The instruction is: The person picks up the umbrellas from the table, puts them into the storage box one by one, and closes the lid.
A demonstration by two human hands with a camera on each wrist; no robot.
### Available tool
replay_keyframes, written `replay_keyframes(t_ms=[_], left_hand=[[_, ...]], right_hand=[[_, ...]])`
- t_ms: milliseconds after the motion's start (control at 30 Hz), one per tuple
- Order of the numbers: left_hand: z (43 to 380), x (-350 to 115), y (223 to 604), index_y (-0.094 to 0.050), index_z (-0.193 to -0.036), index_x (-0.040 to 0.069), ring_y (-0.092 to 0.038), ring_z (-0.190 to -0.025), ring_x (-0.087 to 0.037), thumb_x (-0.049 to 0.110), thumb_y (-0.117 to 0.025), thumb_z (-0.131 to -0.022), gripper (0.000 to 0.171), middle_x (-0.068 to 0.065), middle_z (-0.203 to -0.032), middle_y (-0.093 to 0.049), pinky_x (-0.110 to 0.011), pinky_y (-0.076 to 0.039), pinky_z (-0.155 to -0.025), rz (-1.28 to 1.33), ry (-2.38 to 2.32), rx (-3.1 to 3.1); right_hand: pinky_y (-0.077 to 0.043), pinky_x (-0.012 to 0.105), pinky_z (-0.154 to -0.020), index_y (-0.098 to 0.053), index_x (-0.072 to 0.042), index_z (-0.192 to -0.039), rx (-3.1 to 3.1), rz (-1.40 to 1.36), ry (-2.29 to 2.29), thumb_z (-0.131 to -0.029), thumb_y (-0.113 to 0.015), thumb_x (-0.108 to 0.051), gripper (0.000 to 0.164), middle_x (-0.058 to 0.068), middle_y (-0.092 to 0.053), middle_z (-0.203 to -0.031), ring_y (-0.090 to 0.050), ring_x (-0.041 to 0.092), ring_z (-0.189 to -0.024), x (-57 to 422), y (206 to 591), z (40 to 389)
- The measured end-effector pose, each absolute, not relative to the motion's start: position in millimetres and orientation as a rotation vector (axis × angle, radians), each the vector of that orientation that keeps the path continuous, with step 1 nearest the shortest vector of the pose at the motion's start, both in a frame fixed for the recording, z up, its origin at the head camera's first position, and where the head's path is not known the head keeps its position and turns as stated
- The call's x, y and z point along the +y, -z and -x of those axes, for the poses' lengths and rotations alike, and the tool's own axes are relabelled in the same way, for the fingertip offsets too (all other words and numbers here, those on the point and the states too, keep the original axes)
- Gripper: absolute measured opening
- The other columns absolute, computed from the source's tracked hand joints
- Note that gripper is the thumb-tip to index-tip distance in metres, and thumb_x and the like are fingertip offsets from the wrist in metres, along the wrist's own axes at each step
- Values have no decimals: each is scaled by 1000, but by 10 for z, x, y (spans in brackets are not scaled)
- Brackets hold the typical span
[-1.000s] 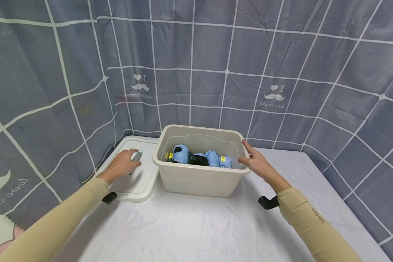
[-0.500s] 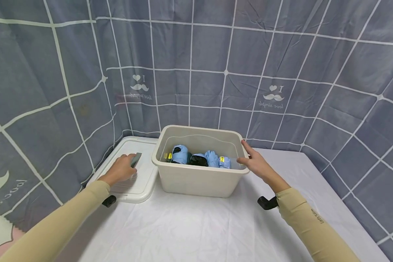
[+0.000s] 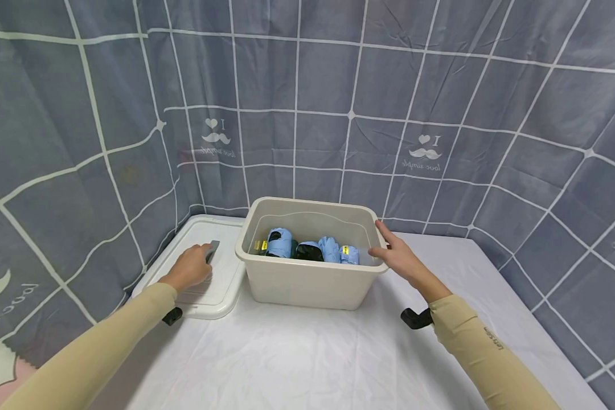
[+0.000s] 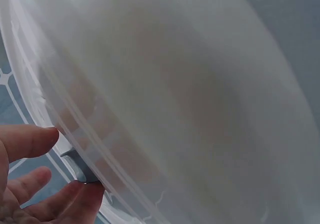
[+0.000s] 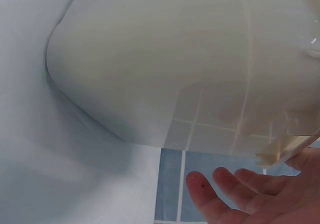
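Observation:
A beige plastic storage bin [image 3: 307, 282] stands on the table, with several blue and black rolled bundles [image 3: 279, 243] inside. To its left lies a white lid [image 3: 228, 273] with a grey handle [image 3: 212, 250]. My left hand [image 3: 192, 266] reaches over the lid and holds this handle. In the left wrist view its fingertips [image 4: 90, 196] are right at the grey piece. My right hand [image 3: 402, 256] grips the bin's right end, thumb inside the rim and fingers outside. In the right wrist view several fingers [image 5: 202, 189] stretch out under the rim, beside the bin wall.
A white cloth covers the table [image 3: 297, 353]. Grey-blue gridded curtains [image 3: 318, 114] hang close behind the bin and lid and along both sides. Black wrist mounts [image 3: 416, 318] stick out below the sleeves.
My left hand has come down onto the grey handle and taken hold of it; the handle's visible end has tilted slightly. The right hand stays at the bin's rim.

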State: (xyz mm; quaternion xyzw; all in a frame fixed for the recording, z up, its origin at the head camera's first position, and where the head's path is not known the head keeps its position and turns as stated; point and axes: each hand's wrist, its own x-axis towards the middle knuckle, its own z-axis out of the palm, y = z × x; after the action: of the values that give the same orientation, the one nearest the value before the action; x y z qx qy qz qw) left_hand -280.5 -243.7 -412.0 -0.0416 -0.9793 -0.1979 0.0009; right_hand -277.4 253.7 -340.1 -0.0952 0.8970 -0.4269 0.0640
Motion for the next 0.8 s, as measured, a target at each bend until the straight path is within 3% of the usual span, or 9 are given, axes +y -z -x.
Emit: replay_keyframes(t_ms=[267, 800], left_hand=[[2845, -2426, 4149, -47, -141, -13, -56, -120, -53, -5, -53, -87, 55, -37, -129, -57, -57, -49, -95, 143, 532, -3041], [2890, -2427, 4179, -59, -129, -15, -57, -119, -53, -6, -50, -87, 43, -37, -125, -60, -59, -47, -100, 185, 429, -3017]], right_hand=[[-33, 64, -112, -6, -24, -164, 2702, 291, 1296, -98, -59, -26, 85, 11, -7, -170, -30, 49, -147, 2526, 3397, 2759], [-37, 62, -111, -8, -24, -164, 2713, 291, 1324, -96, -60, -25, 85, 12, -12, -169, -36, 46, -144, 2537, 3430, 2775]])
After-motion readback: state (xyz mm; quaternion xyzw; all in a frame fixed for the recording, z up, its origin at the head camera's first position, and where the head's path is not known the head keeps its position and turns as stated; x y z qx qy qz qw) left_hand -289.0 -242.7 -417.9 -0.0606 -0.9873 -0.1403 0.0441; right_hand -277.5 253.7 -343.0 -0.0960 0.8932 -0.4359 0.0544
